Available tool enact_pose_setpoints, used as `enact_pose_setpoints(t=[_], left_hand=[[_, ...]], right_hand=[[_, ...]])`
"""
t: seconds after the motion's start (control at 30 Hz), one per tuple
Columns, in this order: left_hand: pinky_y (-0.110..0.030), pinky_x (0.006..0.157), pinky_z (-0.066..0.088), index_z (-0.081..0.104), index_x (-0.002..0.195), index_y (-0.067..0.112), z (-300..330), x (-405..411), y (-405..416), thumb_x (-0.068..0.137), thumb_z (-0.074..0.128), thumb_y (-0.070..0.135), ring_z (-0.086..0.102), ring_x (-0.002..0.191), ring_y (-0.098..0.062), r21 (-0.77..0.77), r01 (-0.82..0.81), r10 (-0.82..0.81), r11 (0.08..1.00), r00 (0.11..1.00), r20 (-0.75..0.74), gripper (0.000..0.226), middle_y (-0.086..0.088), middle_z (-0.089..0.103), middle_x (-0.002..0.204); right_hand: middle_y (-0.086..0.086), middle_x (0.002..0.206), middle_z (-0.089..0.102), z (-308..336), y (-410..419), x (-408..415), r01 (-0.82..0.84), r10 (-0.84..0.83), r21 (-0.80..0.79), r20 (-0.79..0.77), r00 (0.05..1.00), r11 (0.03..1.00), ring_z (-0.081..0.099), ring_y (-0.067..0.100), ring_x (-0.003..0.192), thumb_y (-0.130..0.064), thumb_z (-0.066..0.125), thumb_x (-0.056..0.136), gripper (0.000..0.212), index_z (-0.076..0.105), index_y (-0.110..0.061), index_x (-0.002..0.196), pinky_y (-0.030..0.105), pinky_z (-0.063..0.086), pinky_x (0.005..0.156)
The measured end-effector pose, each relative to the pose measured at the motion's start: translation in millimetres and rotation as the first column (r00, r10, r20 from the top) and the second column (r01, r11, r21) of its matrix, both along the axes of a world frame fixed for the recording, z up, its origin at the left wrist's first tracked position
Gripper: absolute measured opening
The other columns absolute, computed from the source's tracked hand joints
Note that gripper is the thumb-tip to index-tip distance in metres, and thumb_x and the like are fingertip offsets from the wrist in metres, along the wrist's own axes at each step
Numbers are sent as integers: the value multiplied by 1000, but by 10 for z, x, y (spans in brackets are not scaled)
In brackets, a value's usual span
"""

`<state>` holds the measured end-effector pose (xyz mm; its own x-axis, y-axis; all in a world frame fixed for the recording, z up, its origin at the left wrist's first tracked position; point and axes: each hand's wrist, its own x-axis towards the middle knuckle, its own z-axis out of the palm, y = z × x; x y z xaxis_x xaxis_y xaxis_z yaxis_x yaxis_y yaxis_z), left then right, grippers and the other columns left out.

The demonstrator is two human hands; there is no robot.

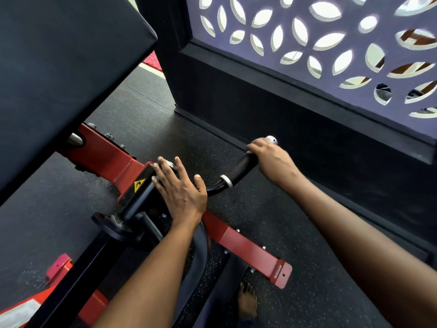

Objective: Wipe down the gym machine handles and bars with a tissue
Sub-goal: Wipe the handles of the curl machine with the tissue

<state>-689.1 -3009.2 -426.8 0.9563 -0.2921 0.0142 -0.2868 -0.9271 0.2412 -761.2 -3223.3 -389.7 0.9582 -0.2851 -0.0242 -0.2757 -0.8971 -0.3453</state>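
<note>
Handle (243, 165): black grip w/ silver end cap, centre-right, angled up to the far right off a curved black bar (216, 188). Dark wall base just beyond it; open speckled floor (295, 221) near and right. Black pad (59, 79) overhangs far left. Our right hand (269, 159) is clenched round the handle's far end; tissue not clearly visible under it. Our left hand (179, 188) lies flat, fingers spread, on the black pivot housing (142, 190) beside the red frame (246, 249).

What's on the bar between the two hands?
In the head view, between the left hand and right hand runs the curved black handle bar with a silver metal ring.
</note>
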Motion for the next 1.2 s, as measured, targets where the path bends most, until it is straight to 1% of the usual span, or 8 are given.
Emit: enact_pose_setpoints(t=[0.17,0.37,0.5,0.67,0.77,0.83,1.0,1.2], left_hand=[[-53,117,3,26,151,6,-4,-1,-6,89,29,41,1,147,-40,-4,-2,2,1000,1000,3,71,-27,7,158],[-54,117,4,27,151,6,0,-2,-7,88,22,44,2,147,-40,-4,-3,3,1000,1000,18,73,-28,8,158],[-53,118,2,27,151,7,-6,-7,-5,89,24,42,1,148,-40,-5,-2,2,1000,1000,14,71,-27,7,158],[-54,117,3,29,151,9,-26,7,-9,89,23,41,1,148,-40,-24,-9,10,1000,1000,26,70,-27,8,158],[-55,117,4,30,151,9,-26,-1,-7,88,24,41,2,147,-40,-36,-7,8,999,999,31,70,-28,9,158],[-54,117,3,29,151,9,-30,-4,-1,88,24,42,1,148,-40,-36,-6,7,999,999,31,71,-27,8,158],[-54,117,2,29,151,10,-32,6,-8,88,23,42,0,148,-40,-41,-4,5,999,999,36,71,-28,7,158],[-55,117,4,31,151,11,-39,9,-8,88,27,40,1,147,-40,-40,-7,8,999,999,38,69,-28,9,158]], right_hand=[[10,149,36,-199,337,-137,271,-287,145,99,953,952,21,21,144,1,40,95,45,44,-7,139,35,22,115],[16,139,49,-402,667,-378,-191,208,-90,257,944,977,41,31,132,-3,32,88,50,49,-2,135,40,25,112],[7,152,30,-377,269,-280,243,-291,234,204,935,942,22,17,142,1,30,95,51,35,-11,145,28,12,117],[7,84,63,-182,605,-45,602,-821,760,-167,546,245,58,17,75,-2,40,94,29,64,-14,106,26,47,59],[8,84,60,-43,883,-59,390,-676,836,-544,497,-386,58,19,81,4,40,90,23,58,-7,81,31,52,70],[14,101,58,-58,644,-26,230,-644,778,-618,451,-585,58,25,94,10,33,89,22,52,-2,90,35,54,75],[17,127,53,-188,26,131,26,-691,753,-615,380,-657,59,24,109,13,21,84,47,46,5,122,34,56,75],[18,105,61,-111,829,-134,222,-406,706,-603,687,-673,65,20,77,11,26,88,34,50,3,112,23,57,58]])
